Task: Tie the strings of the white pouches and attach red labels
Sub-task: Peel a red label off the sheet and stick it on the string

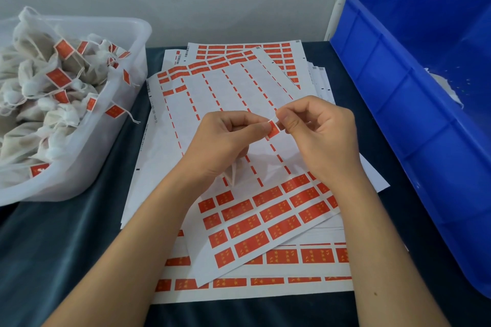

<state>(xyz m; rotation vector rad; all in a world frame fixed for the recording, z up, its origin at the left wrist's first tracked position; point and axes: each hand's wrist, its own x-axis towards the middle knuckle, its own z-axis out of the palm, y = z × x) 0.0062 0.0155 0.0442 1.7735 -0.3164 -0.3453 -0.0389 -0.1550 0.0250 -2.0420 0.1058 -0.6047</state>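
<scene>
Pinching red label (273, 131), both hands' grip

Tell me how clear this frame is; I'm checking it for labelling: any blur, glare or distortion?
Head view: even, soft light, no harsh glare; wide-angle bending bows the blue crate and clear bin edges; the red label pinched between left hand and right hand is slightly soft.

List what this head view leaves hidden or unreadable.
- White pouch under the left hand: only a corner shows; the hand hides its string.
- Small red label pinched by both hands: right hand fingertips cover part; print too small.
- Blue plastic crate: cut off by the right edge.
- Clear plastic tub of labelled pouches: cut off at left.
</scene>
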